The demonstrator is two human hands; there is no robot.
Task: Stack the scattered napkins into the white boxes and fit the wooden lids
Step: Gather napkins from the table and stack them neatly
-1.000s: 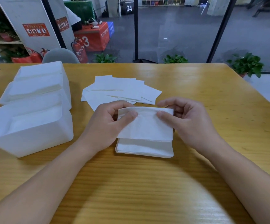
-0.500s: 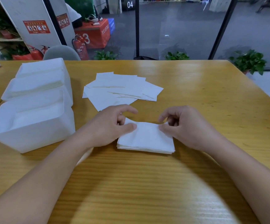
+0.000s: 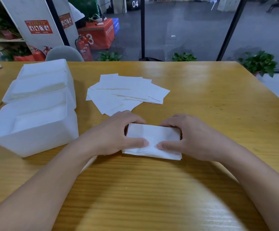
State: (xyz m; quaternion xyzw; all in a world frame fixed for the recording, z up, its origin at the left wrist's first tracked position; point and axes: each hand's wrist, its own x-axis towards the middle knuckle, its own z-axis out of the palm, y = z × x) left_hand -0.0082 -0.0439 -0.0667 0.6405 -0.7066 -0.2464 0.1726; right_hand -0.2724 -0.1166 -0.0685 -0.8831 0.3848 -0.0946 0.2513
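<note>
Both grips, left hand (image 3: 117, 133) and right hand (image 3: 189, 136), clasp the short napkin stack (image 3: 153, 141) at frame centre on the worktop (image 3: 202, 97), thumbs pressing on top, likely squaring edges before loading the near white box (image 3: 33, 129) at left; scattered napkins (image 3: 127, 92) lie above.

Both forearms are bare up to the frame edge, no sleeves showing. The left hand (image 3: 117, 135) and right hand (image 3: 190, 139) wear nothing.
</note>
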